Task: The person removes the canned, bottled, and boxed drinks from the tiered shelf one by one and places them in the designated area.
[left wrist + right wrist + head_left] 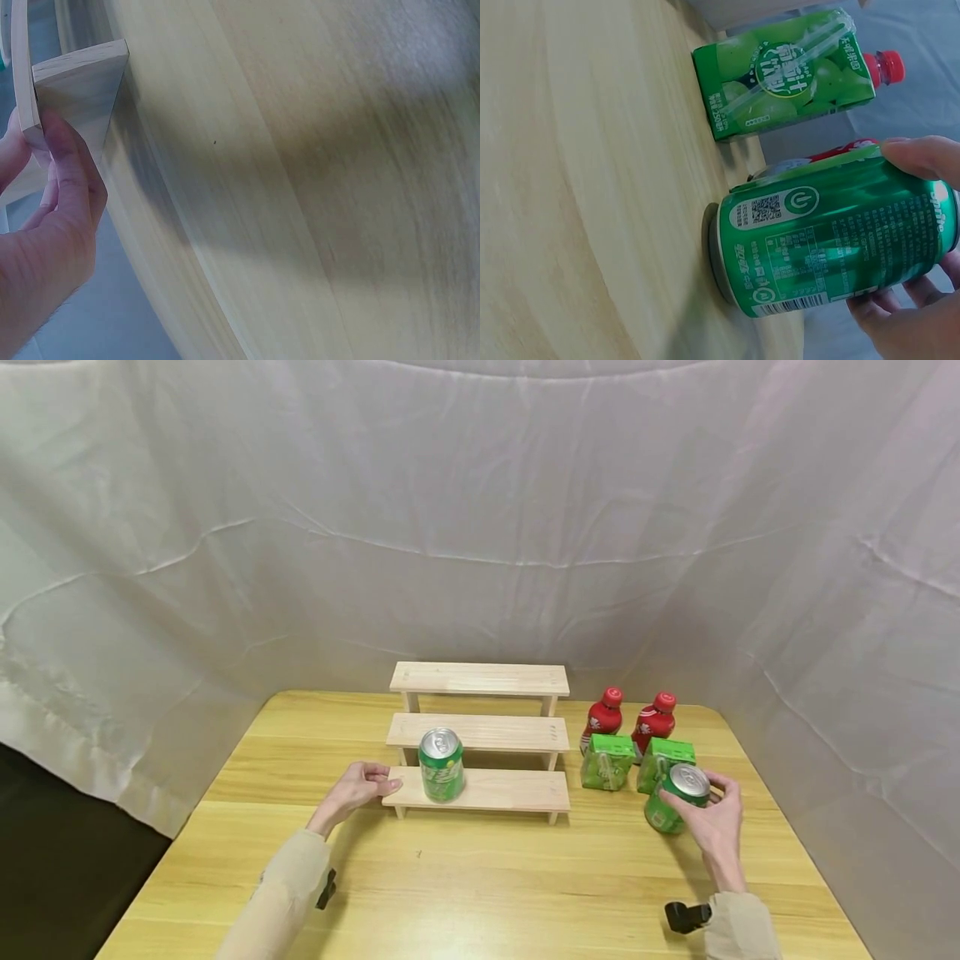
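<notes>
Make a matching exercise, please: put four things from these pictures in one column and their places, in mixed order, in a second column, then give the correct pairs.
Things
1. green soda can gripped by the right hand
2. second green soda can
3. two red plastic bottles
4. left hand

Places
A. at the left end of the lowest wooden shelf step
B. on the wooden table, right of the steps
C. behind the green juice cartons
D. upright on the lowest step

Pairs: 1-B, 2-D, 3-C, 4-A
</notes>
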Tool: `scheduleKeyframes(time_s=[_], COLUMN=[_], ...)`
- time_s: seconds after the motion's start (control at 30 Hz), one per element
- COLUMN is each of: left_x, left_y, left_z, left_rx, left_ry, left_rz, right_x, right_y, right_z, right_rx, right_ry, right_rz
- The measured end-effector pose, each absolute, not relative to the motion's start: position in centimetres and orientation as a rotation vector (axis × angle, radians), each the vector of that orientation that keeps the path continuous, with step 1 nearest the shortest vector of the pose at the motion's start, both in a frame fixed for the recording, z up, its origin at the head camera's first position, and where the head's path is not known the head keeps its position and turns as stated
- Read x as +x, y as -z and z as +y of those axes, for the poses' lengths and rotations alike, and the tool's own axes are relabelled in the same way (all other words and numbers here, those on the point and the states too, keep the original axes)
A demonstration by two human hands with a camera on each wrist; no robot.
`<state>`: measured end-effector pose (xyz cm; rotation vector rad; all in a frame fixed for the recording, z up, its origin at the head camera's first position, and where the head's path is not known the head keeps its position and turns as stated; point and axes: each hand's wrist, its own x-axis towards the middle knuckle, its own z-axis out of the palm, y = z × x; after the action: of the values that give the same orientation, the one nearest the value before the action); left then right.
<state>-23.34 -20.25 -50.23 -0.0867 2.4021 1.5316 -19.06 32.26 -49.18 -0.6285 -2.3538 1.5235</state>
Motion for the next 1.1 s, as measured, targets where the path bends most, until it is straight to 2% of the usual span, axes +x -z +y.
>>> scheduleKeyframes(time_s=[0.77,1.1], left_x=[-23.4,-23.4], left_y=[50.2,50.3], left_z=[-20.3,-20.2], left_rx=[-0.091,-0.102], left_ry=[-1.529,-1.519], left_rz=[2.395,2.414], right_x=[-19.0,-19.7], right_y=[49.4,47.0], right_z=[32.3,31.4], right_rx=[-0.534,-0.422], right_ry=[-1.543,-1.432], right_rz=[-2.385,-2.379])
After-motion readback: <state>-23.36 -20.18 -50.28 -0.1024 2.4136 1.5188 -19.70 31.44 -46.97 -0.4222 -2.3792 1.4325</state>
